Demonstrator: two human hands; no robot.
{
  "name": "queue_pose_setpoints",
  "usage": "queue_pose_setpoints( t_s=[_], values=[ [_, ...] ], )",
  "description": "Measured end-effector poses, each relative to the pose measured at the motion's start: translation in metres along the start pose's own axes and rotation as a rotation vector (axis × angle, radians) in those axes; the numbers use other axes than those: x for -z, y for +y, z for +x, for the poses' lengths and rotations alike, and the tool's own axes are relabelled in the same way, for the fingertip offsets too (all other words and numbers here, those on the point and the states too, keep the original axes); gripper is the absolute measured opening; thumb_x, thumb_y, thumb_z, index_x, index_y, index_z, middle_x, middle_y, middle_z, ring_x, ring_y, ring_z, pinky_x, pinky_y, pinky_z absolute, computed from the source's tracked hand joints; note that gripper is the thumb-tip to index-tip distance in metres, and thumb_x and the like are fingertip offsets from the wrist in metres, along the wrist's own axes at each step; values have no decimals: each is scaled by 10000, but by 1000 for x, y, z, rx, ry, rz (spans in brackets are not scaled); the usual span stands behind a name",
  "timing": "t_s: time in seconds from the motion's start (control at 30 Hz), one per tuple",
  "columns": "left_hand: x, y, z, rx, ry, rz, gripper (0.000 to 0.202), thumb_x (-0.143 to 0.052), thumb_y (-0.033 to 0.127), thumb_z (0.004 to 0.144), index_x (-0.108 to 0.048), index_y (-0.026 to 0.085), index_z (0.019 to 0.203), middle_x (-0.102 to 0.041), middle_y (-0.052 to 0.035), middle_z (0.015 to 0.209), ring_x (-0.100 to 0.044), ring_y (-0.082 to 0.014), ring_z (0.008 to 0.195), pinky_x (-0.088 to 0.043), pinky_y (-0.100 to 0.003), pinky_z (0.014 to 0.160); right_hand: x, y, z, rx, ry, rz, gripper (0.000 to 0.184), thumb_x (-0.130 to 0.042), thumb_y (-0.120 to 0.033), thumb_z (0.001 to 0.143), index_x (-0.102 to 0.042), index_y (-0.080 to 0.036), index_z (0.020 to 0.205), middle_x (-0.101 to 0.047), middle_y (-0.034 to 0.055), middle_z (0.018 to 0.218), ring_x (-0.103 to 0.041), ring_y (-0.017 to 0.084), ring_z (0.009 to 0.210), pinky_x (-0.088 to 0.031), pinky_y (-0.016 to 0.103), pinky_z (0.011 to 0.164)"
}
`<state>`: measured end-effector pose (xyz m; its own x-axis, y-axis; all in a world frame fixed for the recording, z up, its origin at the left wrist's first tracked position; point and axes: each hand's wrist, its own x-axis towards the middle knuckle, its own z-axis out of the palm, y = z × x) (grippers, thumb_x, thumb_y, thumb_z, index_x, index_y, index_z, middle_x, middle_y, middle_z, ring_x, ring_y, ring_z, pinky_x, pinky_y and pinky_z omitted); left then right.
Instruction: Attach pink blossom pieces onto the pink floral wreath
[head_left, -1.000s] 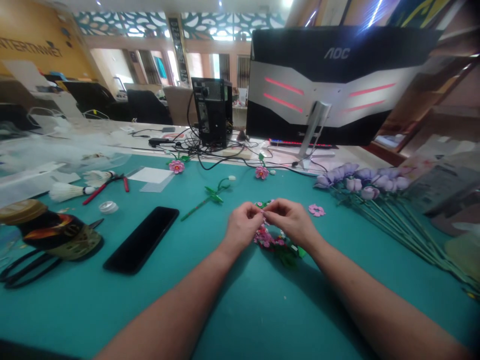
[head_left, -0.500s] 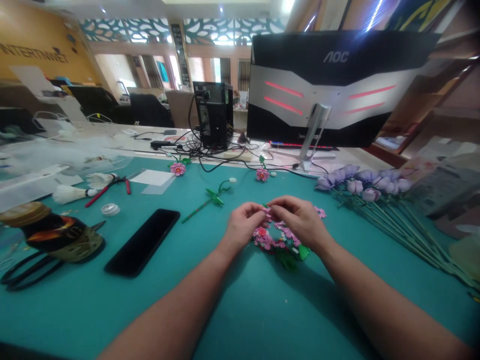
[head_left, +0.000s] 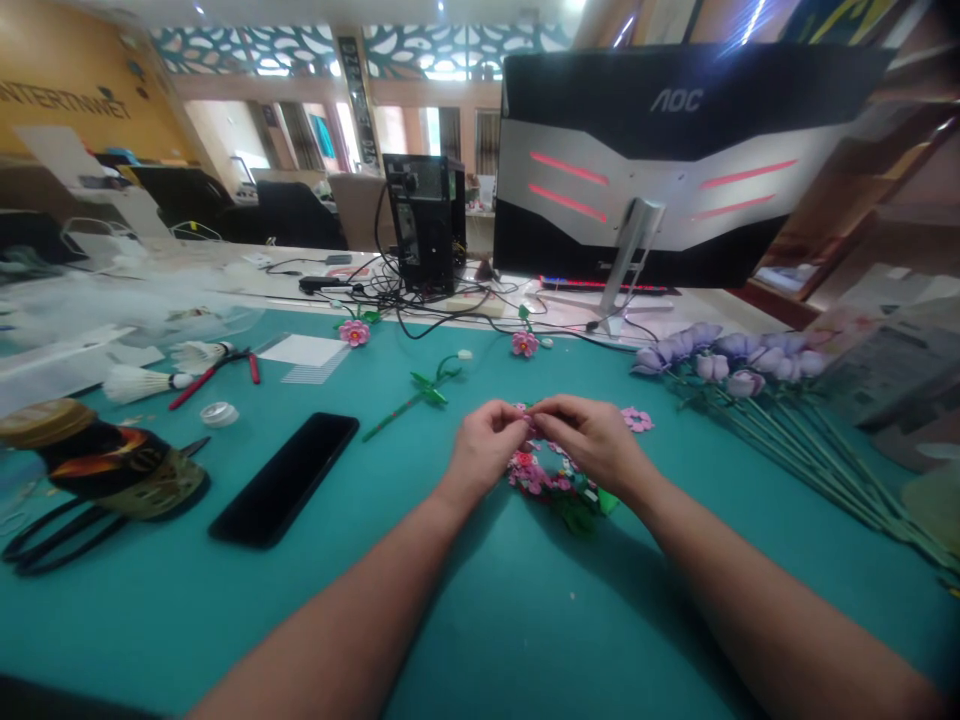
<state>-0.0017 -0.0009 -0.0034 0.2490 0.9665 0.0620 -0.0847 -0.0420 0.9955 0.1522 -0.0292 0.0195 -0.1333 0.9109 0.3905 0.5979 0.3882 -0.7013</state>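
My left hand (head_left: 486, 448) and my right hand (head_left: 596, 440) meet fingertip to fingertip, thumbs and forefingers pinched on a small pink toy flower piece that the fingers mostly hide. Just below them lies a heap of pink flower pieces (head_left: 536, 480) with white bits and green leaves (head_left: 576, 515). More pink petal pieces (head_left: 639, 421) lie just beyond my right hand. Left of my hands is a green toy stem (head_left: 397, 417) with leaves and a white bud. Two finished-looking pink flowers, one left (head_left: 354, 333) and one nearer the middle (head_left: 525, 345), lie at the mat's back edge.
A black phone (head_left: 286, 480), a dark jar (head_left: 112, 465), red-handled pliers (head_left: 199, 385) and shuttlecocks (head_left: 146, 383) are on the left. Purple flowers (head_left: 720, 365) on long stems lie right. A monitor (head_left: 675, 170) and a computer case (head_left: 426, 220) stand behind the mat among cables.
Both hands stay pinched together over the heap, with the fingertips shifted slightly. More of the pink pieces beyond my right hand shows now. The camera view has tilted a little.
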Motion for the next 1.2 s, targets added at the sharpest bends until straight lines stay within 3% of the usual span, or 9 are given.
queue_pose_setpoints(
  t_s=[0.17, 0.3, 0.5, 0.8, 1.2],
  values=[
    [2, 2, 2, 79, 89, -76, 127, -652, 235, 691, -587, 150, 760, -657, -16, 644, -623, -125, 574, -487, -243, 583, 6, 24, 5, -95, 45, -94, 223, -522, -316, 861, -715, -231, 934, -710, 31, 877, -619, 189, 798, -451, 304, 724],
    [3, 2, 5, 93, 120, -105, 112, -640, 201, 691, -580, 141, 765, -661, -18, 657, -629, -118, 579, -490, -242, 609, 2, 43, 7, -74, -69, -339, 178, -542, -215, 836, -719, -211, 854, -670, 55, 864, -589, 186, 818, -422, 297, 739],
    [2, 1, 6, 97, 128, -116, 132, -643, 175, 674, -583, 137, 785, -666, -23, 659, -632, -118, 578, -490, -239, 610, -10, 45, 4, -16, -186, -556, 169, -548, -180, 839, -709, -205, 795, -625, 59, 821, -534, 188, 828, -374, 288, 732],
    [2, 2, 4, 225, 93, -230, 127, -649, 193, 705, -592, 128, 799, -668, -35, 644, -613, -104, 535, -484, -216, 568, -24, 58, 1, 22, -233, -643, 108, -594, -243, 835, -681, -194, 794, -614, 69, 908, -518, 191, 905, -363, 285, 791],
    [3, -1, 4, 255, 84, -217, 68, -620, 169, 737, -588, 121, 774, -668, -47, 660, -613, -106, 534, -471, -206, 543, -20, 58, 7, 22, -347, -607, 30, -638, -205, 781, -665, -193, 777, -644, 42, 845, -547, 182, 845, -353, 277, 749]
  ],
)
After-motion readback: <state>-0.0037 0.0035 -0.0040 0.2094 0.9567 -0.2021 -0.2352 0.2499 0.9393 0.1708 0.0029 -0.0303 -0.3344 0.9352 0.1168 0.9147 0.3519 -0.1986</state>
